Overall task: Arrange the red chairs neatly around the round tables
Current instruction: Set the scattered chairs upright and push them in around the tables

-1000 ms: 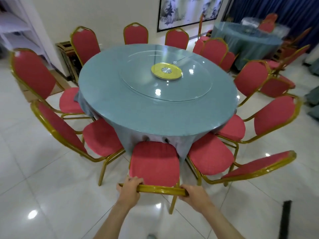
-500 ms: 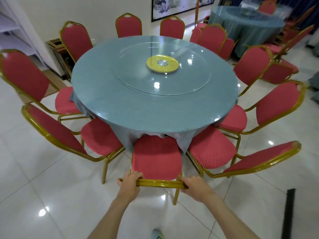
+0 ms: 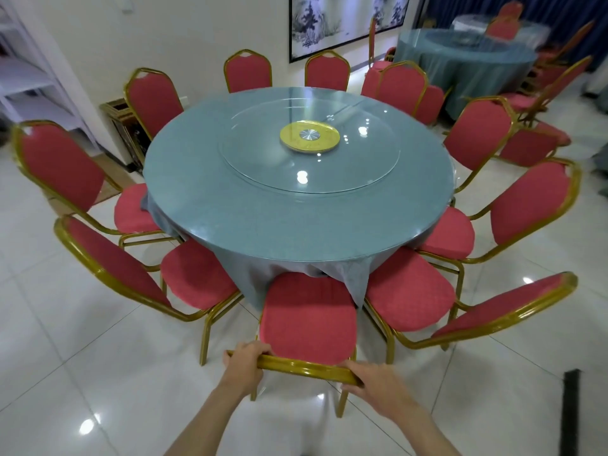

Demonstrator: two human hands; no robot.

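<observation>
A red chair (image 3: 307, 315) with a gold frame stands right in front of me, its seat tucked against the blue cloth of the round table (image 3: 263, 222). My left hand (image 3: 245, 363) grips the left end of its gold top rail. My right hand (image 3: 370, 380) grips the right end of the same rail. Several more red chairs ring the table, one close on the left (image 3: 194, 274) and one close on the right (image 3: 408, 294), both seats touching the cloth.
A glass turntable with a yellow disc (image 3: 309, 137) sits on the table. A second round table (image 3: 467, 57) with red chairs stands at the back right. A white shelf (image 3: 29, 77) and a dark gold cabinet (image 3: 126, 133) line the left wall. A black strip (image 3: 570, 409) lies on the tiles.
The held chair has slid forward, its seat now further under the table's cloth. Both hands keep their grip on the top rail.
</observation>
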